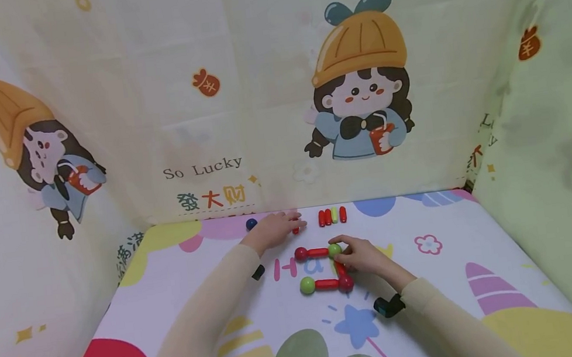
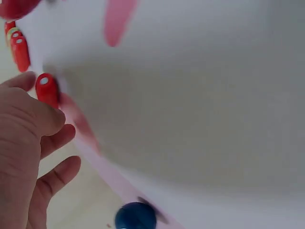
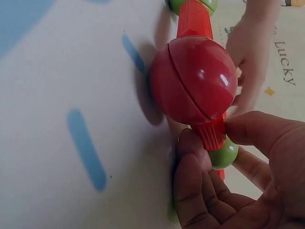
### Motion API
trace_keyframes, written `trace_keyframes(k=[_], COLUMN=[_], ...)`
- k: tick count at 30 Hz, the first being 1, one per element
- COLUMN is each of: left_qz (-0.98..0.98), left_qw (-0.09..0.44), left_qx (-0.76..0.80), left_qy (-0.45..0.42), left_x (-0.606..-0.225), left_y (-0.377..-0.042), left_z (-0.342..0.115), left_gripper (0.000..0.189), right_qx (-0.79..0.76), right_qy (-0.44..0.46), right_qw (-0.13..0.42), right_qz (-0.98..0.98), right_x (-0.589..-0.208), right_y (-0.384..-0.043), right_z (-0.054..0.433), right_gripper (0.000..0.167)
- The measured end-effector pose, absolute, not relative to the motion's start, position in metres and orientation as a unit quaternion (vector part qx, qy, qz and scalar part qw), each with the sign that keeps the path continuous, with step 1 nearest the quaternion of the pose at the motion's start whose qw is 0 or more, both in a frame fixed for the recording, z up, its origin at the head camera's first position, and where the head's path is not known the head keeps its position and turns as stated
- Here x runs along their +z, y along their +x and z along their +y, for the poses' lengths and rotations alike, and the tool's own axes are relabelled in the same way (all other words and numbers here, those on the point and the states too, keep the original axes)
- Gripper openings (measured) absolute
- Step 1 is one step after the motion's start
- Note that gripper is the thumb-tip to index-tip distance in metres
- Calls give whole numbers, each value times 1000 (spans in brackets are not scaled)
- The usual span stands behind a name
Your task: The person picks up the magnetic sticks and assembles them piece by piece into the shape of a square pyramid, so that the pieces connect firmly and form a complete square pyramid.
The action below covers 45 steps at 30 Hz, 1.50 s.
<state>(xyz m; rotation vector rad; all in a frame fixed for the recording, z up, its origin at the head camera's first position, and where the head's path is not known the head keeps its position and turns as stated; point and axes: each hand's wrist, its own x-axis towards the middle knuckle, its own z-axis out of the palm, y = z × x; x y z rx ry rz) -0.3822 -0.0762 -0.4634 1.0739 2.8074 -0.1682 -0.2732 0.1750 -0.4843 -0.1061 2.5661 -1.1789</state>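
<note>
My left hand (image 1: 273, 230) is at the back of the table, thumb and forefinger pinching a loose red rod (image 2: 46, 89) with a pale round end. A joined toy frame lies in front, open on its left side: dark red balls (image 1: 346, 283) and green balls (image 1: 307, 285) linked by red rods (image 1: 327, 284). My right hand (image 1: 362, 257) is at the frame's right side. Its thumb and fingers pinch the right-hand red rod (image 3: 210, 133), between a red ball (image 3: 193, 81) and a green ball (image 3: 225, 155); the fingers partly hide that rod.
Several loose rods, red (image 1: 328, 216) and yellow-green (image 1: 334, 215), stand in a row by the back wall. A dark blue ball (image 1: 252, 223) sits left of my left hand. Printed cloth walls (image 1: 256, 105) enclose the table (image 1: 419, 281) at the back and sides.
</note>
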Motion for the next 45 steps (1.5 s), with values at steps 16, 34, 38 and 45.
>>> trace_keyframes(k=[16,34,38,45], left_qz=[955,941,919,892], left_qw=[71,255,281,283], left_qx=[-13,191,238,330], left_qy=[289,117,141,127], left_x=[-468,-446,-450,-461], left_y=[-369,-317,-310,-301], left_z=[-110,-112,-106,-94], left_gripper=[20,20,17,24], right_qx=[-411,-406,-405,-404], right_qy=[-35,-35,-37,-41], right_qw=[153,151,149,148], right_qz=[898,900,901,902], right_x=[-482,-483,-483,-483], right_y=[-271,-272,-272,-271], right_z=[173,175,174,174], right_gripper=[44,43,43,43])
